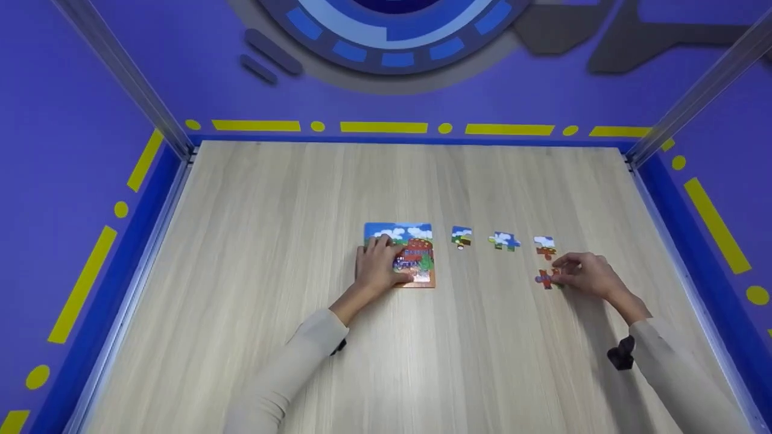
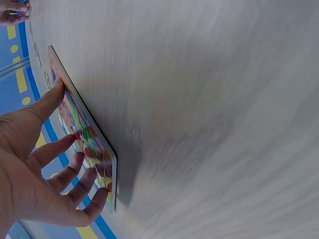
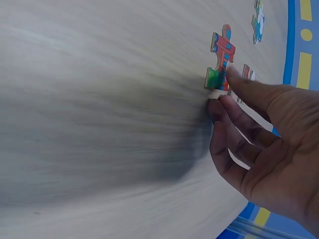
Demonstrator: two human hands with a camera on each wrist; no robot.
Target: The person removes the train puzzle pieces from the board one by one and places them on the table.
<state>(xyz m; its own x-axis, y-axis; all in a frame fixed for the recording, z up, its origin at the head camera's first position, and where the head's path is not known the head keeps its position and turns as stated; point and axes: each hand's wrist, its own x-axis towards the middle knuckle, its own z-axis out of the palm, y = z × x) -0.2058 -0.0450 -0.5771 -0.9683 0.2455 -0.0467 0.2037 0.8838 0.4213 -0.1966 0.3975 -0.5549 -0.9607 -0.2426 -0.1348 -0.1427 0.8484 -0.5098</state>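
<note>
My left hand (image 1: 379, 265) rests on a mostly assembled picture puzzle (image 1: 426, 232) in a flat tray, with clouds and a red train showing. The left wrist view shows its fingers spread, their tips touching the puzzle board (image 2: 82, 112). At the right, my right hand (image 1: 591, 275) is at a loose red puzzle piece (image 1: 546, 279). Seen from the right wrist, the thumb meets one edge of this red piece (image 3: 224, 52), which lies flat, and the bent fingers are beside its near end. A gap shows between thumb and fingers.
Three more loose pieces lie right of the tray: a green-and-blue piece (image 1: 461, 235), a sky piece (image 1: 504, 241) and a cloud piece (image 1: 544, 244) just behind the red one. Blue panels (image 1: 386, 108) wall the wooden table (image 1: 289, 199) at the back and both sides.
</note>
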